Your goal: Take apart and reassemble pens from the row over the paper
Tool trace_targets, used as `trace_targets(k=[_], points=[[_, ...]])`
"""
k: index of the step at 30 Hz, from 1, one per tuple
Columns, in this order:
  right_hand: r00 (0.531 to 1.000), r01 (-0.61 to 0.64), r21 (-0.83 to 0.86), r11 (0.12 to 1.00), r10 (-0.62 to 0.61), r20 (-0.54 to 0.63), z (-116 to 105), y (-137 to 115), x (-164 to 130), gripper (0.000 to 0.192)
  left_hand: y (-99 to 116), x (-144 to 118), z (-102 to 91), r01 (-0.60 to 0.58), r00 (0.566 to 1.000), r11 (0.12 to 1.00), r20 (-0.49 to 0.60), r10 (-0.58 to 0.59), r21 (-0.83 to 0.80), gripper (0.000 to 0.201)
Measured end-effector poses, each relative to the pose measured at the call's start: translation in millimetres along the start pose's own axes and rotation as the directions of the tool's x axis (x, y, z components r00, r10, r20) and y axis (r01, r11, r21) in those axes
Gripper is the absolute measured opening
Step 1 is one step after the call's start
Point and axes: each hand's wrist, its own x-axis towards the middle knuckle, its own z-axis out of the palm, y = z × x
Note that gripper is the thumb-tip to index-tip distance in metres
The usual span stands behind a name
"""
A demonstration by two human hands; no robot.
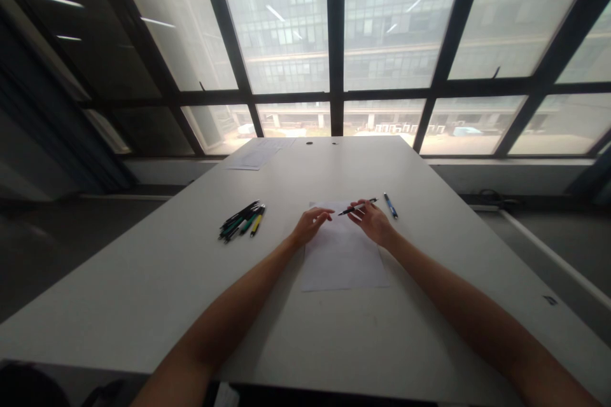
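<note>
Gripping a black pen [357,206]: right hand [373,222], over white paper [342,248]. Left hand [311,225]: fingers loosely curled, holding nothing, on the paper's edge. Blue pen [390,205] beside; pen pile [242,220] left.

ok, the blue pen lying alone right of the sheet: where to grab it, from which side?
Probably the mid-barrel of the blue pen, from above. It lies flat on the table with bare surface on both long sides, pointing away. The right hand, holding a black pen, is nearest.
</note>
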Motion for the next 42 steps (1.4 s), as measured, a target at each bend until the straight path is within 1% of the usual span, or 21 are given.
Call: trace_targets(k=[4, 6, 9, 11, 14, 16, 19, 22, 24, 26, 29, 31, 32, 35, 39, 42], points=[[1.0, 0.003, 0.089, 0.996, -0.005, 0.021, -7.3, -6.9, 4.7, 0.022, -5.1, 1.2, 0.8, 0.048, 0.991, 0.999, -0.126, -0.051, -0.025, 0.051], [0.999, 0.006, 0.082, 0.997, -0.008, 0.031, -8.7, -9.2, 5.1, 0.029, -6.8, 1.8, 1.4, 0.073, 0.985, 0.997, -0.156, -0.074, -0.013, 0.052], [0.999, 0.014, 0.037, 0.999, -0.016, 0.044, -8.3, -11.3, 2.4, 0.048, -8.8, 2.1, 1.8, 0.105, 0.98, 0.994, -0.17, -0.099, 0.025, 0.05], [0.998, 0.03, 0.001, 1.0, -0.03, 0.062, -8.2, -11.7, 0.2, 0.055, -10.1, 1.9, 1.8, 0.113, 0.98, 0.993, -0.172, -0.104, 0.046, 0.048], [0.995, 0.049, -0.041, 0.998, -0.045, 0.085, -9.6, -11.5, -1.5, 0.055, -12.0, 1.5, 2.1, 0.115, 0.98, 0.992, -0.167, -0.105, 0.055, 0.047], [0.996, 0.044, -0.024, 0.999, -0.042, 0.084, -10.9, -11.6, -1.4, 0.054, -13.2, 1.4, 2.7, 0.12, 0.981, 0.991, -0.161, -0.11, 0.054, 0.047], [0.999, 0.013, 0.016, 1.0, -0.014, 0.051, -11.3, -12.9, -1.2, 0.052, -14.6, 1.7, 3.6, 0.123, 0.982, 0.991, -0.152, -0.114, 0.051, 0.046], [0.999, -0.036, 0.104, 0.994, 0.033, 0.034, -9.0, -14.5, -2.4, 0.052, -14.2, 2.2, 4.0, 0.12, 0.983, 0.991, -0.148, -0.11, 0.061, 0.046], [0.995, -0.085, 0.241, 0.967, 0.071, 0.065, -6.8, -14.9, -3.4, 0.053, -13.1, 2.4, 4.1, 0.119, 0.984, 0.99, -0.142, -0.108, 0.074, 0.045], [0.988, -0.141, 0.368, 0.919, 0.109, 0.108, -5.3, -14.6, -4.0, 0.049, -12.1, 2.6, 4.2, 0.114, 0.985, 0.99, -0.139, -0.101, 0.088, 0.042], [0.979, -0.199, 0.433, 0.879, 0.163, 0.12, -5.3, -13.0, -3.4, 0.032, -11.1, 2.3, 4.5, 0.099, 0.987, 0.988, -0.139, -0.083, 0.118, 0.034], [0.983, -0.183, 0.442, 0.878, 0.168, 0.074, -6.5, -11.9, -2.6, 0.024, -10.7, 1.9, 4.7, 0.085, 0.989, 0.986, -0.134, -0.066, 0.143, 0.027], [0.987, -0.158, 0.446, 0.881, 0.158, 0.037, -7.2, -11.6, -2.3, 0.024, -10.3, 1.7, 4.7, 0.073, 0.991, 0.985, -0.125, -0.054, 0.157, 0.024], [0.992, -0.101, 0.414, 0.905, 0.125, -0.032, -8.8, -11.4, -1.7, 0.035, -8.2, 1.1, 4.3, -0.001, 0.996, 0.981, -0.083, 0.017, 0.192, 0.018], [0.994, -0.057, 0.287, 0.956, 0.081, -0.073, -8.7, -9.9, 0.2, 0.058, -5.4, 0.8, 3.3, -0.13, 0.991, 0.964, 0.01, 0.131, 0.234, 0.014], [0.993, -0.005, 0.203, 0.979, 0.028, -0.114, -7.2, -7.3, 2.1, 0.064, -6.7, 0.6, 3.9, -0.162, 0.987, 0.945, 0.047, 0.156, 0.283, 0.015]])
